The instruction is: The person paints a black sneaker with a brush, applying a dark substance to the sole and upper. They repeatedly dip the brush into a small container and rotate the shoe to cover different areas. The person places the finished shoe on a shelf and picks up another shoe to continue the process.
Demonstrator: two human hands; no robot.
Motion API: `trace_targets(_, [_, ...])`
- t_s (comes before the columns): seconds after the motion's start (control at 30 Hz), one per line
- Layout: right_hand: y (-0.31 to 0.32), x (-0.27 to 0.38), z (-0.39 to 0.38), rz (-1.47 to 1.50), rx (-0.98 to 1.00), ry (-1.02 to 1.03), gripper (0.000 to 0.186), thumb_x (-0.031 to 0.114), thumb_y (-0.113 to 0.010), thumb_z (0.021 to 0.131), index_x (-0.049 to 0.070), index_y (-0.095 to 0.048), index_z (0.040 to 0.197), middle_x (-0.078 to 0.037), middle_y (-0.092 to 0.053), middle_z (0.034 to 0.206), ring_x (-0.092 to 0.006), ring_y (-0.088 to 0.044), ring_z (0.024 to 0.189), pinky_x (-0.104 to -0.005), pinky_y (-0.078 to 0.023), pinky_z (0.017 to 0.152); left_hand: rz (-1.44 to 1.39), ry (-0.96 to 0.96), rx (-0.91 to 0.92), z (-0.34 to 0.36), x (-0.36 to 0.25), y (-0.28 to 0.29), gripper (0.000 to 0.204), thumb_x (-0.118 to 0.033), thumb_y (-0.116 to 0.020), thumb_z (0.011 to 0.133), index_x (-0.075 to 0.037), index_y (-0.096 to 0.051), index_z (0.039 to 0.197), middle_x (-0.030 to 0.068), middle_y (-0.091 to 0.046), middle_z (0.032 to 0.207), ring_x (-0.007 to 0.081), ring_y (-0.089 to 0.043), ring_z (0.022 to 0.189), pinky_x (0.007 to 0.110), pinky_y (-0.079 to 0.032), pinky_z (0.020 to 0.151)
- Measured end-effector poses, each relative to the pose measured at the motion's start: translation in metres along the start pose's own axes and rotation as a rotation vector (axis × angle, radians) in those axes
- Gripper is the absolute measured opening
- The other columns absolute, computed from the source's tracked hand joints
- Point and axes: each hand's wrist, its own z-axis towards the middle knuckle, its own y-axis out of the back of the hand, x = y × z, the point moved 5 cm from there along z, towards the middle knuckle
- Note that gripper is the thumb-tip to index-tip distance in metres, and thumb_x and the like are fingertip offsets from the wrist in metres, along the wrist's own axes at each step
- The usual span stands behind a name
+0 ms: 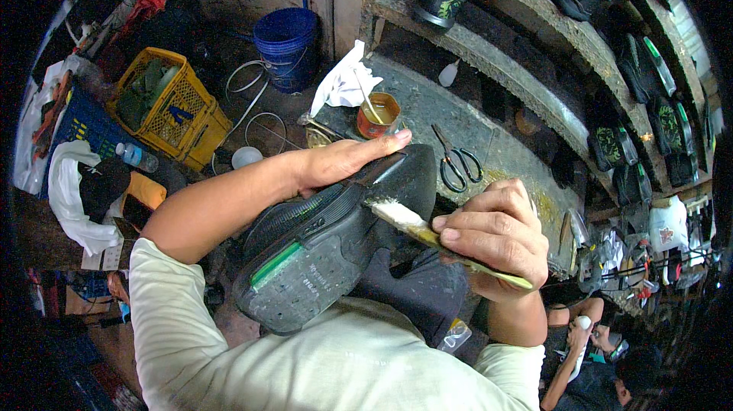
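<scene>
A black shoe point(294, 289) rests against my lap, tilted, its sole facing me; a bright green strip runs along one edge of the sole. My left hand point(340, 163) lies over the shoe's far side, thumb stretched along the top and fingers hidden behind it. Between the fingers and thumb of my right hand point(500, 231) is a flat brush point(405, 218) with pale bristles and a yellowish handle. The bristle end meets or nearly meets the shoe's black side. Just beyond stand an orange can point(375, 122) with a stick in it and black-handled scissors point(458, 169) on the bench.
White crumpled cloth point(343, 82) lies by the can on the worn bench point(489, 144). Curved shelves point(489, 48) with black shoes rise at right. A yellow crate point(172, 124), blue bucket point(286, 48) and plastic bottle point(137, 157) stand left. Another person point(584, 357) works at lower right.
</scene>
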Motion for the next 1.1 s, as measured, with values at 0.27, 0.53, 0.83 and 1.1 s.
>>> trace_targets(0.27, [0.005,-0.017,-0.014,-0.016,-0.180,-0.139,0.020,0.017,-0.084,0.081,0.004,-0.073,0.092,-0.011,-0.078,0.086,-0.0239,-0.068,0.074,-0.0390,-0.047,0.075,0.272,-0.195,0.014,-0.005,-0.015,0.004,0.073,-0.052,-0.036,0.111,-0.001,-0.027,0.161,0.0062,-0.025,0.171,0.0182,-0.019,0.157,0.032,-0.014,0.127])
trace_targets(0.53, [0.001,-0.022,-0.028,0.013,-0.252,-0.118,0.026,0.013,-0.083,0.077,0.007,-0.075,0.101,-0.008,-0.079,0.098,-0.0224,-0.070,0.078,-0.0382,-0.045,0.074,0.238,-0.105,-0.119,-0.007,-0.020,0.003,0.073,-0.052,-0.040,0.110,0.000,-0.031,0.160,0.0069,-0.031,0.168,0.0183,-0.027,0.154,0.031,-0.019,0.126])
trace_targets(0.83, [0.000,-0.021,-0.038,0.098,-0.235,-0.155,0.020,0.007,-0.084,0.079,0.006,-0.075,0.097,-0.007,-0.079,0.094,-0.0219,-0.072,0.080,-0.0371,-0.047,0.077,0.158,-0.059,-0.096,-0.007,-0.022,-0.007,0.076,-0.059,-0.044,0.107,-0.002,-0.042,0.156,0.0049,-0.046,0.157,0.0153,-0.043,0.141,0.031,-0.032,0.119])
trace_targets(1.1, [0.029,-0.011,-0.039,-0.026,-0.348,-0.241,0.019,0.012,-0.085,0.078,0.006,-0.075,0.093,-0.007,-0.079,0.085,-0.0221,-0.071,0.078,-0.0386,-0.048,0.078,0.387,-0.164,-0.007,-0.003,-0.040,-0.015,0.093,-0.059,-0.062,0.097,0.009,-0.035,0.155,0.0145,-0.048,0.155,0.0198,-0.046,0.140,0.031,-0.032,0.119])
